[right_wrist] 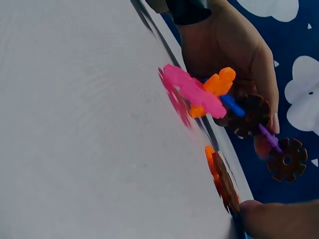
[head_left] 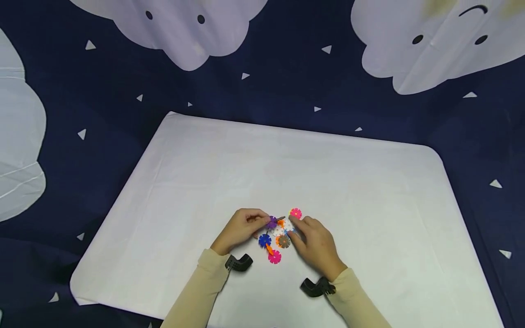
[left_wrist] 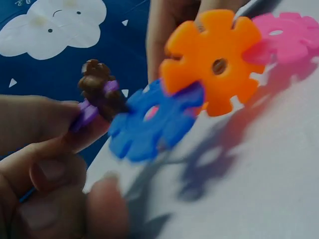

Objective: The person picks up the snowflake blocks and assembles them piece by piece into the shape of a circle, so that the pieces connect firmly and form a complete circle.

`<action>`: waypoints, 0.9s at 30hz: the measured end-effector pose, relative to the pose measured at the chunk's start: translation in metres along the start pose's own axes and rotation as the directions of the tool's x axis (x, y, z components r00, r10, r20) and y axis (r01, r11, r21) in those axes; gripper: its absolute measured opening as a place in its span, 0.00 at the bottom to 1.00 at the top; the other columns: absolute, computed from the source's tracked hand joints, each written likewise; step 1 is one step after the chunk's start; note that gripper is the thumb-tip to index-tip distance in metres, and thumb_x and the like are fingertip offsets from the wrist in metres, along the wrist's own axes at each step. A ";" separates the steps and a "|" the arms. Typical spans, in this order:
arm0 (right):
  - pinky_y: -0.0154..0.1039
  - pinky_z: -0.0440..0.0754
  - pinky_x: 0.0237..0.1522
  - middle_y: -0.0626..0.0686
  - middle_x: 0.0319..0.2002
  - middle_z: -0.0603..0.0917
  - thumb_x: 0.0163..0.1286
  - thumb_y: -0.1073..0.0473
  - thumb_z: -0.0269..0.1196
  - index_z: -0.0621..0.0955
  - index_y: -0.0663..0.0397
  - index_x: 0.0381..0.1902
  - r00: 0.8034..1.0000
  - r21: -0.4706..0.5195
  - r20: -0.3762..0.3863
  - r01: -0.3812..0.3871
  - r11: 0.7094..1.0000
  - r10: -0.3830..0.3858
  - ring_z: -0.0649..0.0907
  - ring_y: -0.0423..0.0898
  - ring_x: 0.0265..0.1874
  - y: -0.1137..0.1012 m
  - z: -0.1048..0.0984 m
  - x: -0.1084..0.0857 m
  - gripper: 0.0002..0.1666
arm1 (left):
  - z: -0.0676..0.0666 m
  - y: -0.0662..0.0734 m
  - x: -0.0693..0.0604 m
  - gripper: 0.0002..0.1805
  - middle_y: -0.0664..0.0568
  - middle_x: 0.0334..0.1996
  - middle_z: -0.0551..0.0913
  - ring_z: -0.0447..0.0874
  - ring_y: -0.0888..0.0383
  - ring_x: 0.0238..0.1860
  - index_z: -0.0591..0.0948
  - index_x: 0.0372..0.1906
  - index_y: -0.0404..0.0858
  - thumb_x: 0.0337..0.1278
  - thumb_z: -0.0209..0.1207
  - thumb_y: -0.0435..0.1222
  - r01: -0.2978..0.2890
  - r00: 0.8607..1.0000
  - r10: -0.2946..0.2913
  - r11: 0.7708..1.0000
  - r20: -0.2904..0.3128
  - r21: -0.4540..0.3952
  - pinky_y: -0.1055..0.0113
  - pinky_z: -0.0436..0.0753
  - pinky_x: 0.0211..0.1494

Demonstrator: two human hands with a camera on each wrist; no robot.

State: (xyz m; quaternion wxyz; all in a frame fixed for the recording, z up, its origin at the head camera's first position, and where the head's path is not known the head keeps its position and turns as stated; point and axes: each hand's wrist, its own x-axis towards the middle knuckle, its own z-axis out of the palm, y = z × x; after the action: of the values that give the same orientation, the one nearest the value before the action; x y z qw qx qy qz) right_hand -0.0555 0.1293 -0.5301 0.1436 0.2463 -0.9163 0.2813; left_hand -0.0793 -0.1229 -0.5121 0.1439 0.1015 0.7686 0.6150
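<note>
My left hand [head_left: 244,228] pinches a purple notched flower disc [left_wrist: 85,115] between thumb and forefinger. Joined to it in a chain are brown discs [right_wrist: 287,160], a blue disc [left_wrist: 152,121], an orange disc [left_wrist: 214,62] and a pink disc [left_wrist: 289,36], hanging toward the white surface. My right hand [head_left: 317,243] is just right of the pieces, thumb and forefinger spread apart. Its thumb touches a group with a brown disc [head_left: 283,241] and white discs [head_left: 289,225]. In the right wrist view this brown disc lies against an orange one. The right forefinger's underside is hidden.
Another pink disc [head_left: 295,213] lies beyond the right forefinger. The white-covered table [head_left: 197,173] has rounded corners. Dark blue cloth [head_left: 279,95] with clouds and small triangles surrounds it. A black mount sits on each wrist.
</note>
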 end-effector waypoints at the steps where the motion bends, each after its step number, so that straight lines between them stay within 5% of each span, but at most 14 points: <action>1: 0.34 0.68 0.25 0.41 0.28 0.71 0.62 0.54 0.76 0.88 0.53 0.53 1.000 0.000 0.004 -0.008 1.000 0.008 0.68 0.38 0.25 -0.001 0.001 0.000 0.22 | 0.001 -0.004 0.001 0.10 0.51 0.34 0.89 0.78 0.59 0.22 0.90 0.46 0.40 0.70 0.64 0.40 -0.014 1.000 0.014 1.000 0.000 0.001 0.68 0.80 0.29; 5: 0.34 0.68 0.27 0.40 0.27 0.70 0.61 0.54 0.77 0.86 0.49 0.48 0.995 0.092 0.038 -0.098 0.991 0.095 0.67 0.37 0.25 -0.002 -0.001 0.000 0.18 | 0.004 -0.004 0.002 0.10 0.52 0.33 0.88 0.74 0.61 0.21 0.90 0.49 0.43 0.70 0.64 0.39 -0.039 0.999 0.039 0.999 0.000 -0.021 0.70 0.76 0.25; 9: 0.35 0.67 0.28 0.41 0.25 0.69 0.60 0.54 0.78 0.81 0.43 0.38 0.978 0.237 0.047 -0.209 0.949 0.204 0.68 0.37 0.24 -0.001 -0.003 0.000 0.15 | 0.006 -0.004 0.003 0.09 0.47 0.26 0.84 0.69 0.60 0.20 0.89 0.48 0.41 0.71 0.62 0.37 -0.029 0.999 0.031 0.995 0.017 -0.092 0.71 0.71 0.24; 16: 0.33 0.66 0.25 0.38 0.18 0.67 0.64 0.50 0.76 0.80 0.40 0.26 0.958 0.337 0.078 -0.287 0.897 0.277 0.68 0.36 0.19 -0.001 -0.009 0.000 0.14 | 0.009 -0.003 0.001 0.10 0.51 0.24 0.78 0.68 0.59 0.23 0.89 0.47 0.43 0.68 0.66 0.43 -0.013 1.000 0.015 0.995 0.027 -0.102 0.72 0.69 0.27; 18: 0.33 0.67 0.24 0.40 0.18 0.70 0.66 0.51 0.74 0.82 0.43 0.27 0.939 0.419 0.104 -0.340 0.842 0.328 0.69 0.37 0.19 -0.002 -0.012 0.002 0.12 | 0.010 -0.002 0.001 0.11 0.53 0.23 0.74 0.67 0.60 0.25 0.89 0.47 0.44 0.65 0.69 0.44 -0.023 0.999 0.025 0.996 0.025 -0.084 0.71 0.68 0.30; 23: 0.32 0.69 0.25 0.52 0.22 0.78 0.70 0.59 0.70 0.87 0.57 0.32 0.877 0.661 0.149 -0.432 0.613 0.458 0.72 0.39 0.21 -0.001 -0.014 0.004 0.08 | 0.013 -0.002 0.002 0.10 0.56 0.22 0.68 0.66 0.61 0.27 0.89 0.46 0.45 0.62 0.71 0.42 -0.041 0.999 0.042 0.999 0.017 -0.025 0.71 0.68 0.33; 25: 0.31 0.70 0.26 0.54 0.23 0.79 0.70 0.61 0.69 0.87 0.61 0.33 0.865 0.693 0.160 -0.442 0.569 0.476 0.72 0.39 0.22 -0.001 -0.014 0.004 0.08 | 0.014 -0.004 0.004 0.09 0.57 0.22 0.75 0.71 0.62 0.27 0.90 0.45 0.44 0.64 0.69 0.41 -0.039 0.999 0.039 0.999 0.018 -0.006 0.72 0.72 0.34; 27: 0.30 0.70 0.26 0.55 0.24 0.79 0.70 0.64 0.68 0.88 0.63 0.35 0.859 0.692 0.165 -0.451 0.564 0.484 0.72 0.37 0.22 -0.002 -0.013 0.004 0.07 | 0.015 -0.005 0.005 0.07 0.57 0.25 0.82 0.74 0.63 0.28 0.90 0.45 0.43 0.66 0.67 0.40 -0.031 0.999 0.030 1.000 0.025 0.006 0.72 0.75 0.35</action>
State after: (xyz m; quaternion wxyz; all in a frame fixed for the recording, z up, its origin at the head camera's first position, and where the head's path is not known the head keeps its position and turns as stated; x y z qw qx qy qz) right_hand -0.0558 0.1339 -0.5178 -0.0223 0.0247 -0.7639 0.6444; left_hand -0.0786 -0.1087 -0.5202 0.1435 0.1213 0.7672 0.6133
